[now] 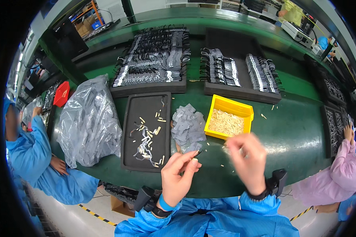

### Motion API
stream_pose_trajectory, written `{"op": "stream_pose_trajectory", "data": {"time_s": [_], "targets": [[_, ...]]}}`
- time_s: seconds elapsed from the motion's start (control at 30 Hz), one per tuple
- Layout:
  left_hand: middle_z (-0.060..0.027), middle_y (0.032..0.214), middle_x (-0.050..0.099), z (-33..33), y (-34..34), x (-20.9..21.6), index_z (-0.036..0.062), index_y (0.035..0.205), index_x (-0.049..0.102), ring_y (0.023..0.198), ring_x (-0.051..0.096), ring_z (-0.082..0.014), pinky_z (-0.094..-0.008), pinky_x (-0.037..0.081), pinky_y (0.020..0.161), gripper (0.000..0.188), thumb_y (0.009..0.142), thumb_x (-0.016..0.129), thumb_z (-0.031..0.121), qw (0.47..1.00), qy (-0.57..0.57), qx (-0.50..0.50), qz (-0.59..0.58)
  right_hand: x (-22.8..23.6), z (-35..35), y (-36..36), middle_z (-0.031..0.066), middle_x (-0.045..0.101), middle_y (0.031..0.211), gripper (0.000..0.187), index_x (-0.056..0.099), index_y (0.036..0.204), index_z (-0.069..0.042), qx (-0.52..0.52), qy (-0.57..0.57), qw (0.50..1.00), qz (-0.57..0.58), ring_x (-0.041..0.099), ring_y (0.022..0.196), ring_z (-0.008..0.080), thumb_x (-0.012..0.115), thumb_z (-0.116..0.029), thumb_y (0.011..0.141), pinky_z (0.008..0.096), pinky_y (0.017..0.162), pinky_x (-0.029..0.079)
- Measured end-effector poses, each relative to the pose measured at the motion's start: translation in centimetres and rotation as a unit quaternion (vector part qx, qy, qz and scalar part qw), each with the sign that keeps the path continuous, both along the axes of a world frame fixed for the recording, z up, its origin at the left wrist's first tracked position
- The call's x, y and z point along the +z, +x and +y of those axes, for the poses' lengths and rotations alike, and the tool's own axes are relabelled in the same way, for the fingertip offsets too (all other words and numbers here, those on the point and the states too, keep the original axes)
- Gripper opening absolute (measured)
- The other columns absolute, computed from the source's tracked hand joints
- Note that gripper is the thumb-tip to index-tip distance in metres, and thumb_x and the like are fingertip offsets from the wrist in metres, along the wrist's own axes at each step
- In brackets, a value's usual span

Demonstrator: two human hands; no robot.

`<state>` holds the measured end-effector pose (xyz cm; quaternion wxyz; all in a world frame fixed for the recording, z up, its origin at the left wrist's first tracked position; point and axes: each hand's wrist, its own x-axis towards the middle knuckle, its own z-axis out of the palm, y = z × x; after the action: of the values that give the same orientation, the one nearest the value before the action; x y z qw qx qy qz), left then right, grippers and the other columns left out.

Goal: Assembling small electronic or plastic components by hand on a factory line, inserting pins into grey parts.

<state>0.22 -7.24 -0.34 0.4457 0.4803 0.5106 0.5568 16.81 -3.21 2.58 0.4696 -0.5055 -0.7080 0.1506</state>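
Pinching a small dark piece point(198, 153) between thumb and forefinger, the left hand point(177, 173) is above the near part of the green table point(279, 136), just this side of a heap of grey flat pieces point(188, 125). The piece sticks out past the fingertips, pointing away from the person and to the right; its long axis seems to run on that same slant, though most of it is hidden by the fingers. The right hand point(248, 160) is blurred, fingers curled, near the front of the yellow bin point(230, 106); I cannot tell whether it pinches anything.

For good work here, I would grip the piece lightly, close to its end, leave the tip in clear sight, and take the small pale bits point(226, 122) from the bin singly.

Left of the heap lies a black tray point(146, 103) with scattered strips and bits, then a big plastic bag point(90, 122).
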Motion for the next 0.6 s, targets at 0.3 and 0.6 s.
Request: {"op": "stream_pose_trajectory", "data": {"time_s": [0.3,0.6], "targets": [[-0.0055,0.074,0.055,0.0,0.6,-0.6,0.0030,0.105,0.062,0.058,0.057,-0.0171,-0.0288,0.047,0.050,0.038,0.068,0.064,-0.005,0.884,0.251,0.067,0.390,-1.2,-1.8,-2.7,0.0121,0.062,0.078,0.018,0.061,0.085,0.001,0.105,-0.010,0.994,0.043,0.060,0.068,0.0252,0.067,0.003,0.069,0.0300,0.059,0.047],[-0.0053,0.074,0.055,-0.1,0.7,-0.5,0.0024,0.105,0.062,0.059,0.057,-0.0174,-0.0288,0.047,0.051,0.037,0.068,0.064,-0.005,0.880,0.245,0.059,0.404,-1.1,-1.9,-3.2,0.0104,0.061,0.073,0.013,0.060,0.079,0.000,0.061,0.010,0.998,-0.005,0.060,0.065,0.0242,0.065,0.004,0.068,0.0300,0.056,0.047]]}}
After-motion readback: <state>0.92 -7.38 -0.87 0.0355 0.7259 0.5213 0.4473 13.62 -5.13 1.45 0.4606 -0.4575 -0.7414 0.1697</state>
